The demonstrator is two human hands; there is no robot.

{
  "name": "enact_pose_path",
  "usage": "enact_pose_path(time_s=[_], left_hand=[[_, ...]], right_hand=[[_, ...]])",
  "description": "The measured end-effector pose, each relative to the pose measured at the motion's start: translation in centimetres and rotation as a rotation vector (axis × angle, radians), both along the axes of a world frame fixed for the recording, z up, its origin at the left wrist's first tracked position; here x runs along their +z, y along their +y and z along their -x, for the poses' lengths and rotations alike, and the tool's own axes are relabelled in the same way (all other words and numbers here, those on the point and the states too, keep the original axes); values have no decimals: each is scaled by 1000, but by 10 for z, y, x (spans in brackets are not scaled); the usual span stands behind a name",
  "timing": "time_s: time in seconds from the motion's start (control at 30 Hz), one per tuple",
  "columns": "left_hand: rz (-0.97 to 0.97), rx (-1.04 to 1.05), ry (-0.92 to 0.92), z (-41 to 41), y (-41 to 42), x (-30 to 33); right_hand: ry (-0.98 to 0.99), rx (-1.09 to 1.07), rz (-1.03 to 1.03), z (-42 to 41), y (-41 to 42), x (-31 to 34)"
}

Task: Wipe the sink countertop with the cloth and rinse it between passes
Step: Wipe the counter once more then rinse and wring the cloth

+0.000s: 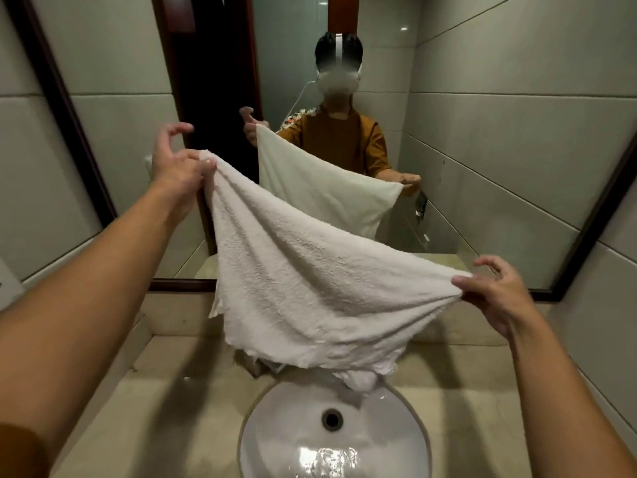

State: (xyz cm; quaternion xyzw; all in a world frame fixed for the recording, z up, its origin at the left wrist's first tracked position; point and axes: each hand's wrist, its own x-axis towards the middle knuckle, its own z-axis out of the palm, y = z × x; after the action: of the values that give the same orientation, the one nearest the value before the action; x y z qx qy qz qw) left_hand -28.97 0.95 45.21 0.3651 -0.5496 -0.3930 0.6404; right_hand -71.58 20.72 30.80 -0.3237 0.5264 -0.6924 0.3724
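Observation:
A white terry cloth [303, 284] hangs spread out in the air above the sink [275, 429]. My left hand [179, 167] pinches its upper left corner, raised high in front of the mirror. My right hand [496, 294] pinches the lower right corner, with the other fingers lifted. The cloth's frayed bottom edge dangles just over the back rim of the white oval basin and hides the tap. The beige stone countertop [144, 401] surrounds the basin on both sides.
A dark-framed mirror [448, 132] fills the wall behind the counter and reflects a person holding the cloth. Tiled walls close in on the left and right. The basin drain [332, 419] is open, and water glistens at the basin's near side.

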Motion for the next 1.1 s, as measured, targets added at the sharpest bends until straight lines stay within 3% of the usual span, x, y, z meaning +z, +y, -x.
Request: enact_pose_path(time_s=[0.13,0.27,0.37,0.5,0.6,0.7,0.8,1.1], left_hand=[[37,52,-340,3,-2,-3],[240,271,-735,11,1,0],[229,409,-882,10,3,1],[109,347,-933,-1,0,-2],[-79,178,-758,1,3,-8],[-219,89,-599,9,10,-9],[-250,10,-599,30,19,-8],[-234,-271,-732,118,76,-4]], right_hand=[[214,120,-4,-4,-1,4],[829,-113,-154,-12,-7,6],[965,-300,-140,-3,-8,10],[707,-206,-36,6,-4,21],[484,-244,43,2,3,33],[241,-239,-108,-5,7,48],[95,-125,-257,-21,4,62],[-194,200,-146,-107,-15,83]])
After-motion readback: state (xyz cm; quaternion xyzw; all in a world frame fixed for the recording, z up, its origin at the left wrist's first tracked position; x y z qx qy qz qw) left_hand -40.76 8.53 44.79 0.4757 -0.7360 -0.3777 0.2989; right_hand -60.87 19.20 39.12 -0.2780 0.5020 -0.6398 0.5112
